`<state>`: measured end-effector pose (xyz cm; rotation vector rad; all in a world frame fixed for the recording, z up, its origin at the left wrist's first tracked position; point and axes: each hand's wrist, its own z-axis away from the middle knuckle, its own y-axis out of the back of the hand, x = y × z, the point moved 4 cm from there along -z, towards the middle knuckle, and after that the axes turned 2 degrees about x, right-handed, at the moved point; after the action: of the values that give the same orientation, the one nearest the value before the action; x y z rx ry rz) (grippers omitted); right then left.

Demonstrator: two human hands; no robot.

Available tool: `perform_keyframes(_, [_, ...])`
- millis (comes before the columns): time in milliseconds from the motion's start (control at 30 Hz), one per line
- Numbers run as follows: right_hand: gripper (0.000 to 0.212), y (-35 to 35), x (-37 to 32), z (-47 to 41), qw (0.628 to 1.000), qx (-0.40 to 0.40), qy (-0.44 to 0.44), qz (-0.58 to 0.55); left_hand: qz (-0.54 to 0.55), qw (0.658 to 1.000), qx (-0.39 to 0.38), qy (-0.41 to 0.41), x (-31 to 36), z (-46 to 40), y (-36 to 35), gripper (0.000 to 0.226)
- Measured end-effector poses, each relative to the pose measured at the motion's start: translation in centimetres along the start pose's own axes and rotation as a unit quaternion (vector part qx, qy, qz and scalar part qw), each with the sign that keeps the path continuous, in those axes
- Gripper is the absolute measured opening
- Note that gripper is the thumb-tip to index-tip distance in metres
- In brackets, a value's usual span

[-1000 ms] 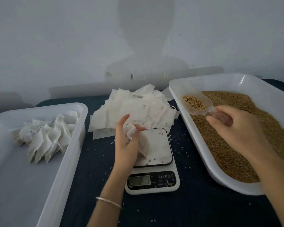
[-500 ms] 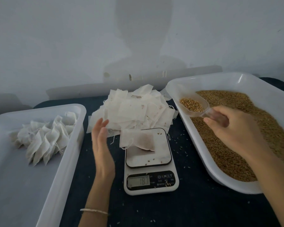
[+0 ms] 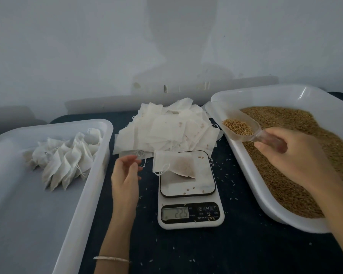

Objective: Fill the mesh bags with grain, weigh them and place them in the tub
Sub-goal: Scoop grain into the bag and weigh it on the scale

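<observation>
Dark cloth: covers the counter (image 3: 236, 254), loose grains scattered around the scale (image 3: 189, 206); a pale wall stands behind.
Scale: white, at the middle, display reading 225.
Filled mesh bag (image 3: 174, 165): lies on the scale's platform, brown grain showing through, drawstring trailing off the left edge.
Empty bags (image 3: 166, 129): heaped just behind the scale.
Tub (image 3: 71, 224): white, left of the scale, filled bags (image 3: 65, 157) bunched at its far end.
Grain tray (image 3: 265, 202): right of the scale.
Left hand (image 3: 125, 177): loosened, fingers relaxed, just left of the scale, holding nothing.
Right hand (image 3: 293, 153): gripping a clear scoop (image 3: 244, 125) with grain, above the tray.
</observation>
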<state>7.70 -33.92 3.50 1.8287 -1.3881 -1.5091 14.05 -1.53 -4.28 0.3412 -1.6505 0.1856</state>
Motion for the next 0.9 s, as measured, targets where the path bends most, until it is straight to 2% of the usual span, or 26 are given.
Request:
perform_keyframes(167, [0.022, 0.1, 0.0, 0.1, 1.000, -0.004, -0.003, -0.006, -0.088, 0.994, -0.068, 0.007, -0.2, -0.7, -1.1, 0.011])
perform_keyframes(367, [0.024, 0.5, -1.1, 0.3, 1.000, -0.018, 0.004, -0.021, -0.184, 0.969, -0.166, 0.022, -0.1, -1.1, -2.5, 0.017])
perform_keyframes(467, [0.025, 1.4, -2.5, 0.1, 0.998, -0.059, 0.022, -0.030, -0.163, 0.968, -0.185, 0.039, 0.6, -0.9, -3.0, 0.012])
perform_keyframes(667, [0.047, 4.2, -6.1, -0.7, 0.982, -0.164, 0.089, 0.029, -0.095, 0.973, -0.210, -0.022, 5.0, 0.0, -4.8, 0.008])
perform_keyframes(900, [0.037, 6.4, -8.2, -1.2, 0.959, -0.228, 0.119, 0.115, -0.102, 0.969, -0.226, -0.020, 6.2, 1.5, -6.5, 0.013])
